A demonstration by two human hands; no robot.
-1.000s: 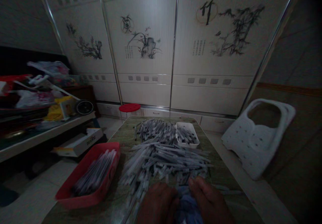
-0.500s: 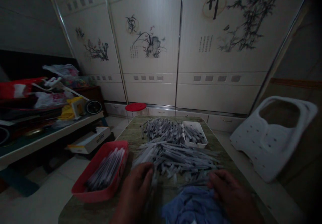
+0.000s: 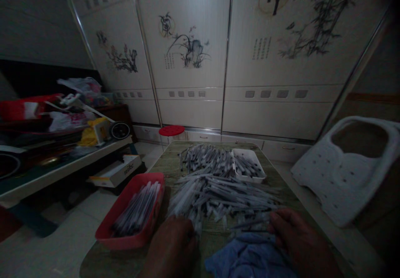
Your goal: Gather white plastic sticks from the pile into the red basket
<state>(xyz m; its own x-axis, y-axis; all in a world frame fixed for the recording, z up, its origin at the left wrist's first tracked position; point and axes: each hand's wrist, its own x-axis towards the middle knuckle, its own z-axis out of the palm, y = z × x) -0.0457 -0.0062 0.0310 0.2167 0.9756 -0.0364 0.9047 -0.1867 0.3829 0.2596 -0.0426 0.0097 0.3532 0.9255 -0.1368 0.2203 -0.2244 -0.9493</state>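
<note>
A heap of clear, thin pens [image 3: 228, 188] with dark ends spreads over the middle of the table. At its near left edge is my left hand [image 3: 175, 242], its fingers curled down beside the pens; what they hold, if anything, is hidden. My right hand [image 3: 295, 236] is closed, thumb and fingertips pinched together by the heap's near right edge. I cannot make out what lies in that pinch. A crumpled blue cloth [image 3: 246, 257] lies just left of my right hand. More pens [image 3: 139, 207] lie lengthwise in a red plastic basket [image 3: 106, 228] left of my left hand.
At the heap's far right is a white tray [image 3: 261, 173] holding more dark-tipped pieces. A red stool [image 3: 171, 130] stands beyond the table [image 3: 96, 259]. To the right is a white plastic chair [image 3: 337, 178]; to the left, a cluttered bench [image 3: 59, 174] over a shoebox [image 3: 117, 172].
My left hand has moved slightly down and turned, so its thumb is now hidden. My right hand stays by the cloth, still pinched. The whole view has shifted a little.
</note>
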